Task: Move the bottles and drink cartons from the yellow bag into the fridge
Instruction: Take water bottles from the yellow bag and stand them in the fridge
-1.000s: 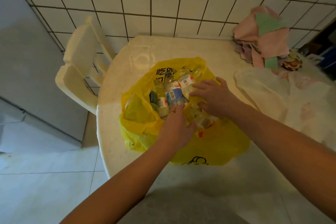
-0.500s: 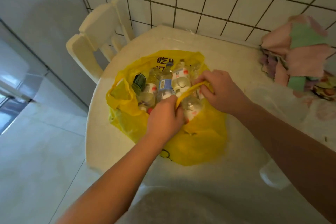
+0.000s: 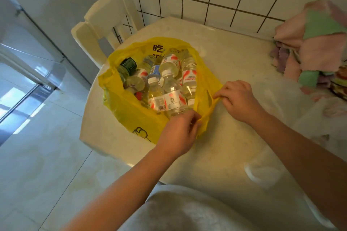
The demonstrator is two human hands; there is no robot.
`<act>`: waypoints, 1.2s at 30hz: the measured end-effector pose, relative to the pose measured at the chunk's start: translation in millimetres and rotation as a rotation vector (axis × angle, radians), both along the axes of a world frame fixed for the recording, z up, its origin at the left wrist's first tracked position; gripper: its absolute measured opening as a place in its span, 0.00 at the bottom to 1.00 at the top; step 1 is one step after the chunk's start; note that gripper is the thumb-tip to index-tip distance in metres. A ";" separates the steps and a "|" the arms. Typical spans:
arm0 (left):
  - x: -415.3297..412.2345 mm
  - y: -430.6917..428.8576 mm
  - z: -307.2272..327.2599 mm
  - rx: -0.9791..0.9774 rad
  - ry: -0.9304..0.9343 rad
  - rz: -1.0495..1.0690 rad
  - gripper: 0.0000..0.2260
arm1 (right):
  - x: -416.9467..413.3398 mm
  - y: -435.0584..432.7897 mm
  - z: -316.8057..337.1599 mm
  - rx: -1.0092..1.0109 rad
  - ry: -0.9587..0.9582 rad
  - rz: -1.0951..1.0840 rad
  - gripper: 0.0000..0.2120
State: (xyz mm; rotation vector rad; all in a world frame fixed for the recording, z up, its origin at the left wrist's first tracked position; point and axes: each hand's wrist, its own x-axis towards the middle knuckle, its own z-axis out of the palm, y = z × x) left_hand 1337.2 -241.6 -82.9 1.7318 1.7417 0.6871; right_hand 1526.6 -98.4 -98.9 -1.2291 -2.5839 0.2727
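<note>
A yellow plastic bag point(image 3: 131, 116) lies open on the left part of a cream table point(image 3: 234, 152). Inside it lie several clear bottles with red-and-white labels point(image 3: 171, 97), and one bottle with a dark green cap point(image 3: 128, 63) at the left. My left hand point(image 3: 178, 133) pinches the bag's near rim at its right corner. My right hand point(image 3: 238, 97) pinches the bag's handle and holds it out to the right of the bottles. The fridge point(image 3: 28, 47) stands at the far left with its glossy doors closed.
A cream chair point(image 3: 105, 26) stands against the tiled wall behind the bag. A heap of pink and green cloths point(image 3: 315, 41) lies at the table's far right, with thin white plastic point(image 3: 281, 95) spread in front of it. Pale tiled floor lies at the left.
Both hands have pulled the bag's handle away from over the bottles toward the near right, and the bag's mouth now gapes wider. The view has swung left toward the fridge.
</note>
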 end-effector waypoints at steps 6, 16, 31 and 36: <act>28.8 1.7 -2.5 -0.091 0.329 -0.153 0.17 | 10.3 2.3 -20.2 -0.094 -0.129 -0.082 0.16; 5.9 -9.3 2.5 0.218 0.186 0.145 0.13 | -14.9 1.8 17.7 -0.036 0.087 -0.133 0.10; -42.2 73.6 8.1 -0.227 0.215 0.518 0.43 | -120.7 71.5 28.7 -0.541 -0.002 -0.367 0.39; -40.3 76.8 12.5 -0.312 0.299 0.526 0.47 | -135.7 87.0 24.4 -0.616 -0.024 -0.475 0.38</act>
